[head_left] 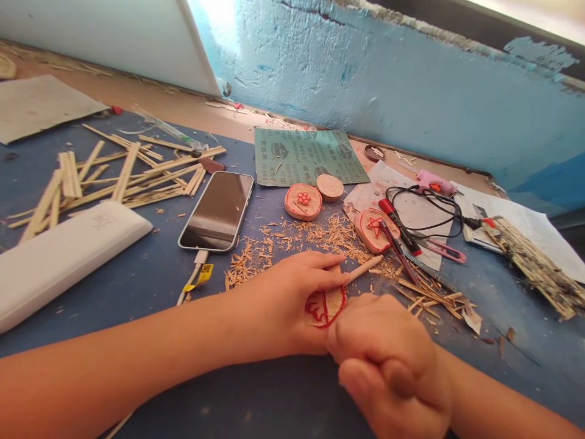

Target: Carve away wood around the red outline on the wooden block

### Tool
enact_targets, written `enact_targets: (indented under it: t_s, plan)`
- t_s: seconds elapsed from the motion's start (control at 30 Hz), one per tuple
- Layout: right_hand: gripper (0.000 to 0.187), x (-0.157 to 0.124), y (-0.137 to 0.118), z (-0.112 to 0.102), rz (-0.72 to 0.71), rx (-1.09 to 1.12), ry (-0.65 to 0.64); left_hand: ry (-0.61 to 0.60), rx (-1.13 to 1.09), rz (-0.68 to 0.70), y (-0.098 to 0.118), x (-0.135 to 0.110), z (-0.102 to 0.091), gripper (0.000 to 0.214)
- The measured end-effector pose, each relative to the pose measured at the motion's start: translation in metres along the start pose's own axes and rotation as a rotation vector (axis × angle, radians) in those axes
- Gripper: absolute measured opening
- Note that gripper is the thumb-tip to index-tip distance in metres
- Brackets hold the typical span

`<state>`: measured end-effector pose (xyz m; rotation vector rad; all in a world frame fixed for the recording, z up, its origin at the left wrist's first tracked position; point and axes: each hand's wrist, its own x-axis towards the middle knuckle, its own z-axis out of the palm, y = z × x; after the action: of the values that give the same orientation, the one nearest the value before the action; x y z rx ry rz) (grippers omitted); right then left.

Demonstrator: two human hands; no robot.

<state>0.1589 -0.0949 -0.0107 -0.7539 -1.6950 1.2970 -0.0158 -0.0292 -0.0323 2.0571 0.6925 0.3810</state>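
My left hand (292, 299) is closed on a round wooden disc (336, 302) with a red painted rim and red lines drawn inside. Its fingers cover much of the disc's left side. My right hand (388, 353) is curled into a fist against the disc's near right edge; whatever it grips is hidden. A pale wooden stick (365, 268) points up and right from behind the disc. Beyond lie a disc with a red flower (303, 202), a plain disc (329, 188) and one with a red star (377, 230). Wood shavings (256, 256) are scattered around them.
A phone (218, 210) with a cable and a white power bank (68, 259) lie left, near wooden strips (132, 174). Green-backed sandpaper (306, 155) lies at the back. To the right are a red marker (400, 225), a black cord (425, 210), a pink glue gun (436, 183) and bark (534, 262).
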Motion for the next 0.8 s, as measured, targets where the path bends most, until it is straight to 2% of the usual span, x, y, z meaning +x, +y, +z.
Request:
enact_targets:
  t_s: [0.07, 0.1, 0.17, 0.27, 0.37, 0.47, 0.63, 0.8]
  plan:
    - [0.037, -0.007, -0.002, 0.004, 0.018, -0.091, 0.111, -0.003, -0.006, 0.003, -0.001, -0.001, 0.001, 0.076]
    - [0.037, -0.009, -0.003, 0.003, 0.046, -0.081, 0.081, 0.002, -0.007, 0.001, -0.001, -0.002, 0.002, 0.075]
    - [0.040, -0.009, -0.005, -0.004, 0.131, 0.072, 0.095, 0.014, -0.004, -0.013, 0.000, -0.002, 0.002, 0.073]
    - [0.046, -0.002, -0.011, -0.022, 0.210, 0.454, 0.207, 0.024, 0.020, -0.049, 0.002, -0.002, 0.002, 0.073]
    - [0.050, 0.005, -0.019, -0.032, 0.231, 0.600, 0.240, 0.017, 0.030, -0.074, 0.004, -0.002, 0.002, 0.076]
    - [0.051, 0.004, -0.021, -0.030, 0.223, 0.593, 0.232, 0.022, 0.019, -0.088, 0.004, -0.002, 0.001, 0.074]
    - [0.049, -0.005, -0.008, -0.016, 0.148, 0.543, 0.180, 0.032, 0.007, -0.062, 0.002, -0.001, 0.002, 0.067]
    - [0.045, -0.003, -0.003, -0.007, 0.220, 0.437, 0.141, 0.007, 0.008, -0.047, 0.005, 0.000, -0.001, 0.060]
